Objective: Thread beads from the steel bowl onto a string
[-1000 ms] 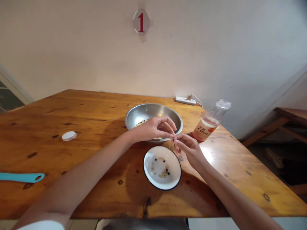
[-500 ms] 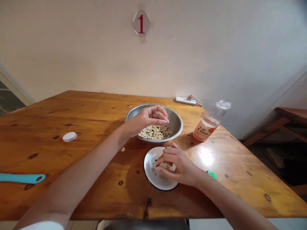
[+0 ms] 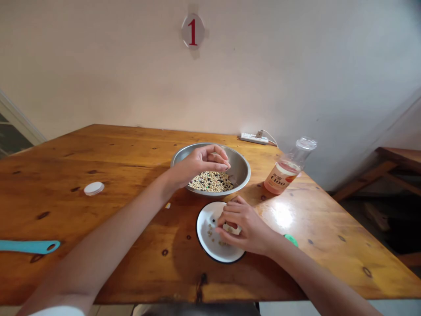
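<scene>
Brown wooden desk (image 3: 148,272) carries everything. Steel bowl (image 3: 243,171) stands on it, mouth up. Drink bottle (image 3: 279,177) is to the right of the bowl, probably kept aside for working room. Dark-rimmed white dish (image 3: 206,246) sits just on the bowl's near side, likely so both stay within easy reach. Left hand (image 3: 204,163) hovers over the bowl, thumb and forefinger drawn close, perhaps so any drop lands inside; cannot tell if they pinch anything. Right hand (image 3: 245,226) is over the dish, near side of the bowl, fingers curled, thumb and forefinger tips close; cannot tell what they hold, if anything. White lid (image 3: 94,188): well left of the bowl. Beans (image 3: 213,182), pale and dark: mostly in the bowl, whose wall presumably stops rolling; a few in the dish.
</scene>
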Available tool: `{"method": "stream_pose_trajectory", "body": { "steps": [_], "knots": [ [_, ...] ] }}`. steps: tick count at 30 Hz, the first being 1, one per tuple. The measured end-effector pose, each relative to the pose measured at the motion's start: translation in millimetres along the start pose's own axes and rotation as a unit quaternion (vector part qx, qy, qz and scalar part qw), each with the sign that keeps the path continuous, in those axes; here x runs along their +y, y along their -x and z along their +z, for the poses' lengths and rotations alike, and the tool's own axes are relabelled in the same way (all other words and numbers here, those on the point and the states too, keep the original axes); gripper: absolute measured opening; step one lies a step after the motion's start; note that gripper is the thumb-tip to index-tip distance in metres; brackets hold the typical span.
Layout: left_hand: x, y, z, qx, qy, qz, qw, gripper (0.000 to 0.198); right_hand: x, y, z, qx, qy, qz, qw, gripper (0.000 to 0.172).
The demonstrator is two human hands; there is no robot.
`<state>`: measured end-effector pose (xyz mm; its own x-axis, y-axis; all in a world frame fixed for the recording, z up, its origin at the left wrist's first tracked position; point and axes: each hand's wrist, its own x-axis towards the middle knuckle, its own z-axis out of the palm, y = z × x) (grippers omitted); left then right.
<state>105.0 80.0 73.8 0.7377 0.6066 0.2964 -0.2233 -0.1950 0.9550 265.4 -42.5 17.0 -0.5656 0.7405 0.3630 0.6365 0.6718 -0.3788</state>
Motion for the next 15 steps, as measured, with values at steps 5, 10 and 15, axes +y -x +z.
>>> {"method": "stream_pose_trajectory", "body": {
  "steps": [5,10,15],
  "knots": [
    [1.0,0.7,0.8,-0.002,0.005,-0.001,1.0,0.019,1.5,0.9,1.5,-0.002,0.005,-0.007,1.0,0.022],
    [3.0,1.4,2.3,-0.005,0.0,-0.005,1.0,0.019,3.5,0.1,0.3,-0.003,0.002,0.002,1.0,0.023],
    [4.7,1.7,3.5,0.0,-0.021,-0.011,1.0,0.019,6.9,1.6,-0.1,0.042,-0.035,0.006,0.998,0.025]
  ]
}}
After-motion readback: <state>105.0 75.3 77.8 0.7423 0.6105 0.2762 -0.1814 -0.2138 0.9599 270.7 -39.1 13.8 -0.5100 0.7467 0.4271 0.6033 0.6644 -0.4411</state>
